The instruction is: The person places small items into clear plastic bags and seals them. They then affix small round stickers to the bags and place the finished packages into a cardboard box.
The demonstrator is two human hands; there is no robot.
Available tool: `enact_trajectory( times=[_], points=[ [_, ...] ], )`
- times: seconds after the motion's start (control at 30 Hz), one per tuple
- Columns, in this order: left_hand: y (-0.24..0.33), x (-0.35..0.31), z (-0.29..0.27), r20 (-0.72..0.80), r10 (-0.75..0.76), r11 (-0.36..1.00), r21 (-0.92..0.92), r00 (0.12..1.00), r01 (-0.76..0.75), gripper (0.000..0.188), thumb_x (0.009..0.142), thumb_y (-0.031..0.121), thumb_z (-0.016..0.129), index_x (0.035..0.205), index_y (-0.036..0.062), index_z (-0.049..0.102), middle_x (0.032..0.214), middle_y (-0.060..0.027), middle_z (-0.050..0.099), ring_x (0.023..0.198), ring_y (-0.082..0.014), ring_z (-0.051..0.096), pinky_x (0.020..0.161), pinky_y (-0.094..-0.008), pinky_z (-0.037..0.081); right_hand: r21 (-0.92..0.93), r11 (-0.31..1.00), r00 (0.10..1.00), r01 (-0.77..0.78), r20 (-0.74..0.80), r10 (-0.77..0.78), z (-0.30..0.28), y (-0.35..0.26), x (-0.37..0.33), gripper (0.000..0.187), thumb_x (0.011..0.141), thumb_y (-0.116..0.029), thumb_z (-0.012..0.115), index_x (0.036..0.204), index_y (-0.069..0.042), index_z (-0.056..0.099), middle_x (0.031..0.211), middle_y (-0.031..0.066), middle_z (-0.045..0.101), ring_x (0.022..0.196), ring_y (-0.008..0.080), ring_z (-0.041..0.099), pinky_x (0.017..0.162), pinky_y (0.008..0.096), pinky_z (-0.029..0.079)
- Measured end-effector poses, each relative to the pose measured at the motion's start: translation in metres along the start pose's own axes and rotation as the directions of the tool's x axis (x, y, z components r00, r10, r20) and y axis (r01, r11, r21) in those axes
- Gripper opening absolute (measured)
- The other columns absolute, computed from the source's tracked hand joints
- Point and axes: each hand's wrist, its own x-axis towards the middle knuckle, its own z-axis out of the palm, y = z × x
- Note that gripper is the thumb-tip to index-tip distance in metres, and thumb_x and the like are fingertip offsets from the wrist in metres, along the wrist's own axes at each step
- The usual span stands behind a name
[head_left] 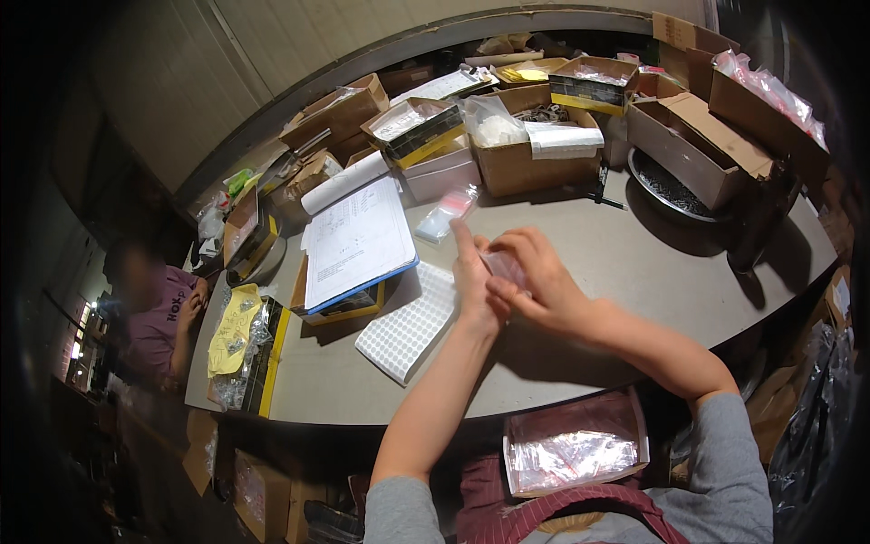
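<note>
Over the middle of the table, my left hand [477, 286] and my right hand [546, 279] are close together, closed on a small clear plastic bag [504, 267]. Whatever the bag may contain is hidden by my fingers. Just beyond my left hand lie some small clear bags with a red band [448, 214]. A folded sheet of round white stickers [408, 328] rests on the table beside my left wrist. In my lap sits an open box [642, 435] filled with flat clear bags.
Left of the stickers, a blue clipboard with papers [358, 243] rests on a box. Cardboard boxes [507, 170] line the far side, near a metal bowl of small dark parts [675, 190] and a black pen [609, 201]. Another person [163, 317] sits at far left.
</note>
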Motion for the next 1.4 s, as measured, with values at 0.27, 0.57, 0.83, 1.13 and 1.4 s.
enact_trajectory(
  times=[0.27, 0.57, 0.83, 1.13, 1.4],
  points=[
    [-0.020, -0.005, -0.003, 0.111, -0.237, 0.970, -0.023, 0.965, 0.241, 0.053, 0.101, 0.065, 0.050, 0.079, 0.0176, 0.045, 0.070, 0.0042, 0.045, 0.058, -0.0088, 0.050, 0.053, -0.0257, 0.044, -0.467, 0.868, 0.984, 0.170, 0.127, -0.124, 0.000, 0.016, 0.014, 0.046, 0.095, -0.030, 0.055, 0.133, -0.004, 0.059, 0.155, 0.0217, 0.042, 0.145, 0.0443, 0.037, 0.117, 0.0649, 0.019],
    [-0.027, -0.009, -0.001, 0.056, -0.264, 0.954, 0.162, 0.963, 0.252, 0.049, 0.101, 0.063, 0.050, 0.089, 0.0156, 0.046, 0.073, 0.0031, 0.047, 0.061, -0.0097, 0.049, 0.056, -0.0261, 0.043, -0.233, 0.972, 0.978, -0.039, 0.191, 0.085, -0.002, 0.015, 0.006, 0.062, 0.102, -0.047, 0.046, 0.155, -0.017, 0.043, 0.165, 0.0221, 0.028, 0.156, 0.0414, 0.014, 0.120, 0.0687, 0.003],
    [-0.038, -0.008, 0.000, 0.006, -0.308, 0.908, 0.302, 0.951, 0.292, 0.047, 0.102, 0.061, 0.050, 0.098, 0.0138, 0.047, 0.075, 0.0021, 0.048, 0.064, -0.0105, 0.048, 0.058, -0.0264, 0.042, -0.461, 0.815, 0.893, 0.352, 0.427, -0.145, -0.007, 0.003, 0.000, 0.068, 0.098, -0.055, 0.050, 0.158, -0.024, 0.040, 0.168, 0.0165, 0.025, 0.156, 0.0433, 0.011, 0.119, 0.0699, -0.007],
    [-0.040, -0.011, 0.005, -0.034, -0.312, 0.858, 0.419, 0.950, 0.297, 0.047, 0.103, 0.058, 0.050, 0.108, 0.0118, 0.049, 0.078, 0.0009, 0.050, 0.067, -0.0114, 0.047, 0.061, -0.0268, 0.041, -0.289, 0.869, 0.872, 0.402, 0.411, -0.267, -0.003, -0.003, -0.004, 0.082, 0.094, -0.065, 0.050, 0.160, -0.019, 0.036, 0.169, 0.0166, 0.022, 0.158, 0.0409, 0.006, 0.118, 0.0736, -0.004],
    [-0.047, -0.009, 0.021, -0.064, -0.279, 0.706, 0.663, 0.958, 0.249, 0.048, 0.104, 0.056, 0.049, 0.117, 0.0100, 0.050, 0.081, -0.0001, 0.051, 0.069, -0.0121, 0.046, 0.063, -0.0271, 0.041, -0.161, 0.758, 0.740, 0.632, 0.415, -0.529, 0.015, -0.026, -0.027, 0.074, 0.098, -0.063, 0.046, 0.159, -0.023, 0.037, 0.168, 0.0172, 0.023, 0.157, 0.0395, 0.009, 0.120, 0.0701, -0.003]
  ],
)
